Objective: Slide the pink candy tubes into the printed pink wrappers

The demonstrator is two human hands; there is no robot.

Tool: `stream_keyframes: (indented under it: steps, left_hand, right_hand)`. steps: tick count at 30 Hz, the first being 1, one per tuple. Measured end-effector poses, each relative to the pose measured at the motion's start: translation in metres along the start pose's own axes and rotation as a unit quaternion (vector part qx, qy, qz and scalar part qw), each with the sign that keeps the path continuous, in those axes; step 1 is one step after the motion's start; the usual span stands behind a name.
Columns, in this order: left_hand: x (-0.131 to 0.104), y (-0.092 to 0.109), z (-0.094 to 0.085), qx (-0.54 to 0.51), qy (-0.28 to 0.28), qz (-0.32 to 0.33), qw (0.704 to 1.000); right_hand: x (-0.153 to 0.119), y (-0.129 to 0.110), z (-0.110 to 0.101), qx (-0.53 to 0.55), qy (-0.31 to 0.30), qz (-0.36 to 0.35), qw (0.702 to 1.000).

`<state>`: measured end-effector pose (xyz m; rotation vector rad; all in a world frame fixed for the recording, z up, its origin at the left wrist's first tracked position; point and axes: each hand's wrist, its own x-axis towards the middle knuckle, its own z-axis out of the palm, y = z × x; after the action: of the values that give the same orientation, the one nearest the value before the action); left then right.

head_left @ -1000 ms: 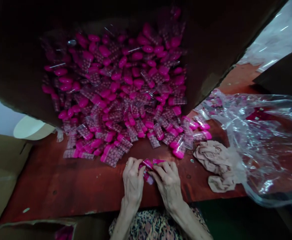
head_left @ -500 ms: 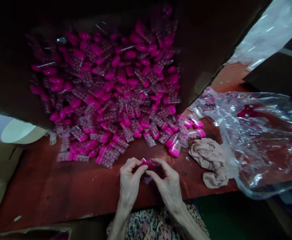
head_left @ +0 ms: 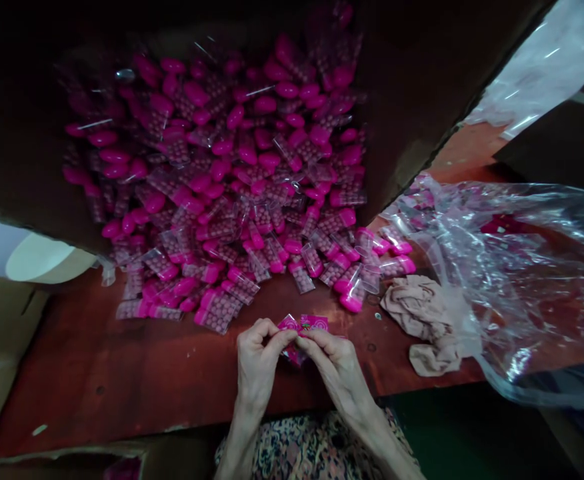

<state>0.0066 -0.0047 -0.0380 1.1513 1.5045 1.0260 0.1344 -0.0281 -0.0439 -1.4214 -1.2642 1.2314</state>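
Close to the front edge of the red-brown table, my left hand [head_left: 259,353] and my right hand [head_left: 335,360] meet fingertip to fingertip. Both pinch a small printed pink packet [head_left: 292,324], which shows above and below the fingers. Its lower part is partly hidden by them. Beyond the hands lies a large heap of clear containers with pink caps [head_left: 222,200], filled with small round beads. The heap spills out of a dark box onto the table.
The box's dark wall [head_left: 407,113] rises behind and beside the heap. To the right lie a crumpled beige cloth [head_left: 417,307] and a clear plastic bag [head_left: 532,280]. A pale bowl [head_left: 47,259] and cardboard [head_left: 7,347] are at the left.
My fingertips have come together on the packet, and more of its printed surface shows above them. The whole view has shifted slightly.
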Motion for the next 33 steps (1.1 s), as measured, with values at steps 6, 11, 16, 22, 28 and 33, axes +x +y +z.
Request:
stream_keyframes:
  steps: [6, 11, 16, 22, 28, 33]
  left_hand:
    - [-0.003, -0.007, -0.008, -0.091, 0.053, -0.038, 0.994]
    - [-0.01, -0.011, -0.017, -0.206, 0.053, -0.09, 0.973]
    - [-0.007, -0.01, -0.031, -0.335, 0.144, -0.129, 0.922]
    - [0.001, -0.004, -0.048, -0.394, 0.184, -0.159, 0.886]
    - [0.005, -0.01, -0.058, -0.393, 0.223, -0.133, 0.882]
    - [0.007, -0.01, -0.085, -0.339, 0.257, -0.097, 0.9]
  right_hand:
    - [0.006, -0.009, 0.011, -0.056, -0.007, -0.021, 0.998]
    - [0.009, -0.008, 0.022, -0.11, -0.027, -0.067, 0.991]
    - [0.027, -0.019, 0.037, -0.248, 0.009, -0.177, 0.953]
    - [0.083, -0.038, 0.077, -0.426, -0.007, -0.138, 0.894]
    - [0.075, -0.027, 0.082, -0.457, -0.013, -0.13, 0.88]
    - [0.056, -0.018, 0.06, -0.435, -0.003, -0.142, 0.889]
